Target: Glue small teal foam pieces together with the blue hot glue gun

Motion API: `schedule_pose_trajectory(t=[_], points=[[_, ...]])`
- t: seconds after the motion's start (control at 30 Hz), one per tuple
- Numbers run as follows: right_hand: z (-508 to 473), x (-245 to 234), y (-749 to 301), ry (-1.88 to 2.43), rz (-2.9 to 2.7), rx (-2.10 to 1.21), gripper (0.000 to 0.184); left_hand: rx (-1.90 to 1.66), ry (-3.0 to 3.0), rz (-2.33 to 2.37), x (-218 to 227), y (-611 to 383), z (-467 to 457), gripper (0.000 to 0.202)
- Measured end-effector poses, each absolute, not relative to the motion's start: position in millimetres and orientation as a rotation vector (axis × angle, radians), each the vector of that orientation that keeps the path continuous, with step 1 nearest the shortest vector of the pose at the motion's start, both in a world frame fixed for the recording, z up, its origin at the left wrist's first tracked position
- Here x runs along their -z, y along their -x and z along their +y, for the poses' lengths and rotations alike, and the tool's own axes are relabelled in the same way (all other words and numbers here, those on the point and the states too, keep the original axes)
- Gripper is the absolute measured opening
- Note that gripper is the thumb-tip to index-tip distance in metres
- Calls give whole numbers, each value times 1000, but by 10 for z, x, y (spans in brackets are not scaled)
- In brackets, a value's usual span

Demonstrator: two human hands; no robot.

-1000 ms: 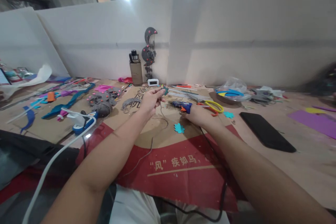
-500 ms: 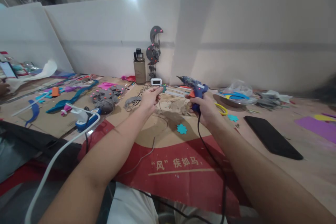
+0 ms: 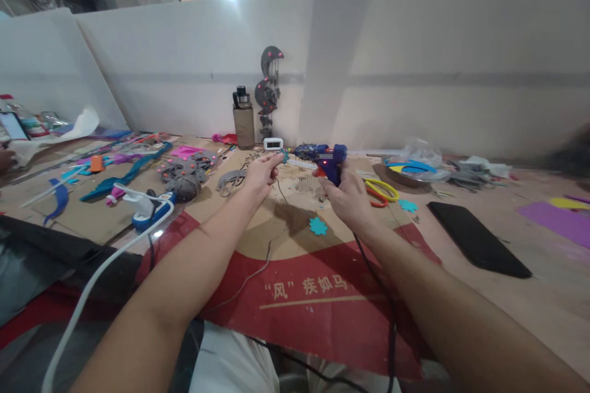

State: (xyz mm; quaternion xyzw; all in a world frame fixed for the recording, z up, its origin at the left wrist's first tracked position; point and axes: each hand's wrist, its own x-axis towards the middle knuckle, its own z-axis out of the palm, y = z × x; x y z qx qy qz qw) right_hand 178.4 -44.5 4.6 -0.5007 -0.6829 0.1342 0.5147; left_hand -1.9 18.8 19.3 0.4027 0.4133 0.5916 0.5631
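Observation:
Between the fingertips of my left hand [image 3: 266, 172] is a small teal felt piece [image 3: 284, 156], mostly covered by the fingers. A thin grey string [image 3: 268, 253] trails below that hand over the cardboard. My right hand [image 3: 346, 195] grips a blue hot glue gun [image 3: 329, 159], its nozzle pointing left, right by the teal piece; whether they touch I cannot tell. The gun's black cord [image 3: 375, 276] runs down past my wrist. A turquoise flower-shaped cutout [image 3: 318, 226] lies on the red and tan cardboard [image 3: 295, 270] under my hands.
Yellow and red-handled scissors [image 3: 385, 191], another turquoise cutout [image 3: 408, 206] and a black phone [image 3: 477, 238] lie at right. A bottle [image 3: 243, 120] and small white clock [image 3: 273, 143] stand at the back. Grey yarn [image 3: 184, 184] and a power strip [image 3: 152, 212] sit left.
My right hand has turned the glue gun level and brought its nozzle left, close to the teal piece. My left hand stays nearly in place. More of the scissors now shows.

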Motion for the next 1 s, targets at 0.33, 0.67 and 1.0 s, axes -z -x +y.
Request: schedule_pose_trajectory(t=[0.33, 0.67, 1.0], points=[[-448, -25, -1744, 1303, -1639, -226, 43, -1390, -970, 941, -175, -3, 186, 24], [-504, -37, -1726, 1332, -1674, -195, 43, -1389, -989, 942, -174, -18, 163, 21], [-520, -60, -1715, 1374, -1694, -159, 44, -1389, -966, 928, -201, -31, 145, 21]])
